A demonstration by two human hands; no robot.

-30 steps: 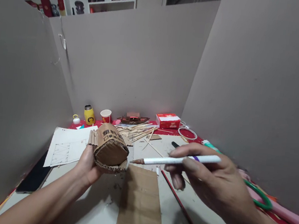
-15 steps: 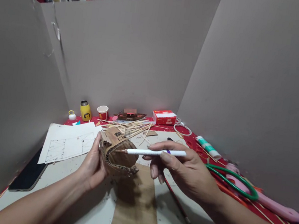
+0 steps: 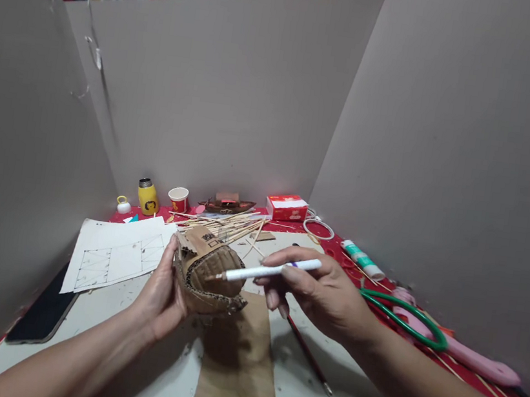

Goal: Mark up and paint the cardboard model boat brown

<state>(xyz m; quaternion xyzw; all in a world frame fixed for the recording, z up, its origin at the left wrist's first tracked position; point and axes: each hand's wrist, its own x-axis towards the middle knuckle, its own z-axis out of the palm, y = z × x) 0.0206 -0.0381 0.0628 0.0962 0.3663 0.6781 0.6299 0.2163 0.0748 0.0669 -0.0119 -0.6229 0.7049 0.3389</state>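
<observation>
My left hand is closed around the left side of a curved corrugated cardboard piece, holding it up over the table with its hollow side toward me. Between the thumb and fingers of my right hand is a white paintbrush. Its brownish tip points left, into the hollow of the cardboard; whether it touches the inner wall I cannot tell. Below lies a flat brown cardboard strip. A dark red pencil-like stick rests under my right hand.
Left are a sheet with drawn lines and a black phone. Behind lie thin wooden sticks, a yellow bottle, a paper cup, a model boat and a red box. Green-handled scissors lie right.
The brush tip has dropped a little, and the brush is now more slanted inside the cardboard hollow. The cardboard has tipped slightly in my left hand. The view has shifted slightly.
</observation>
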